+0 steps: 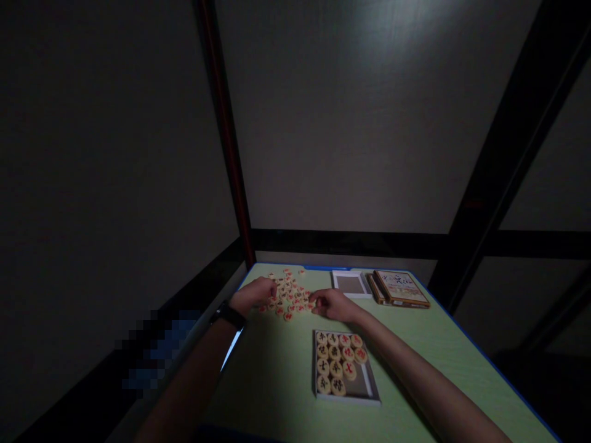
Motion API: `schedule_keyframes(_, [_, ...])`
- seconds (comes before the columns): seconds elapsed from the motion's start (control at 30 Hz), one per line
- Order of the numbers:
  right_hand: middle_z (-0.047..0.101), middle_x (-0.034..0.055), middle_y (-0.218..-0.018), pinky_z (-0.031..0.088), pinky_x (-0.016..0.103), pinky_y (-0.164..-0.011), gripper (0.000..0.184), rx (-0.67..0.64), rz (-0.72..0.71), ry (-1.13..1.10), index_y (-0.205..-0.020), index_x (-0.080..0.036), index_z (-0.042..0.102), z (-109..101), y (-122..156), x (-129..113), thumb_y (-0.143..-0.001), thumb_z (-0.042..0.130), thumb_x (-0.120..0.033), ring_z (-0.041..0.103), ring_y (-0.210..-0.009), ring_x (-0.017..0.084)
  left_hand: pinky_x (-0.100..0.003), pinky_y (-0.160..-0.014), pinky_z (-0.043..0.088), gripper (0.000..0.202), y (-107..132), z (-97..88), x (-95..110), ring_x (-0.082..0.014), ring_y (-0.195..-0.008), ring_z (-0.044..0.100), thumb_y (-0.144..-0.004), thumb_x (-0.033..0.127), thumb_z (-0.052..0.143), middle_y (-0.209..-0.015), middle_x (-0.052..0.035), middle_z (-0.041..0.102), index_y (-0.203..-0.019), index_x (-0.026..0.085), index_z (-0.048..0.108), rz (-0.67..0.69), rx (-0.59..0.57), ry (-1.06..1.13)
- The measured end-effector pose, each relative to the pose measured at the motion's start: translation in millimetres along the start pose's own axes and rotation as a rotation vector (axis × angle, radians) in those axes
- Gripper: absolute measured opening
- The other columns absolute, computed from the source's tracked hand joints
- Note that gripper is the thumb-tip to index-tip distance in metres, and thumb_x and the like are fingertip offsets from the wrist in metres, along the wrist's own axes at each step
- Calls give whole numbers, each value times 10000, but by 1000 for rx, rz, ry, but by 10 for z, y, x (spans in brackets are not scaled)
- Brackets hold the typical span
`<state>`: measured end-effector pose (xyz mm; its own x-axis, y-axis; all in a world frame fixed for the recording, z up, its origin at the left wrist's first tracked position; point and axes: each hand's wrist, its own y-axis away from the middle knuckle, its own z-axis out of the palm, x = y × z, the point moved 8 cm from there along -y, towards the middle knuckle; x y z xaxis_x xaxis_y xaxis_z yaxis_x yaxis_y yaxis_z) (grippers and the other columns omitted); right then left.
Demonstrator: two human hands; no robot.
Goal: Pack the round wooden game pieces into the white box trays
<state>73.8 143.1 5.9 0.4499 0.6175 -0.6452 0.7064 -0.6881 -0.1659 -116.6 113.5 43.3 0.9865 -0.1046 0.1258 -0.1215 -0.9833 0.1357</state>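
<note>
Loose round Chinese chess pieces (289,285) with red and black characters lie in a scattered heap at the table's far left. My left hand (256,292), a dark watch on its wrist, is at the heap's left edge with fingers curled inward; what they hold, if anything, is hidden. Against the heap's right edge, my right hand (336,304) has thumb and fingers bent together around the outer pieces; whether one is gripped is too small to see. Nearer me, a shallow white-edged box (362,391) holds larger pieces in rows, with a bare patch at its lower right.
At the back stands a white-rimmed box part (351,285) with a grey inside. Beside it lie stacked brown printed boxes or lids (401,288). The green table (272,375) has a blue edge, and a wall (341,141) rises behind it.
</note>
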Motion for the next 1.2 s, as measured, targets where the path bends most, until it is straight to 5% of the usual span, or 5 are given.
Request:
schedule_keyframes(0.5, [654,-8,-748,438,253,-660,299,47,-17,-20,-1043,-164,631,-17,22,29,-752,699,-179,591,-677,149,-261,-736,490,258,-19,14,-22,-225,-893,662,-653,25,630,-953,-84,703,-859,171,682,-10,4,-92])
schedule_keyframes(0.83, [642,-10,-727,430,259,-650,346,28,6,-29,-1088,-144,650,29,21,44,-747,698,-174,583,-663,154,-249,-864,490,271,-318,-150,-484,-205,-987,669,-795,67,542,-1013,-94,730,-960,165,733,-79,133,-58])
schedule_keyframes(1.2, [631,-19,-710,431,251,-635,370,20,22,-89,-1102,-154,669,43,25,75,-737,721,-171,582,-667,150,-290,-866,503,323,-353,-28,-377,-239,-997,658,-741,10,537,-1008,-121,706,-946,159,738,-63,118,-72])
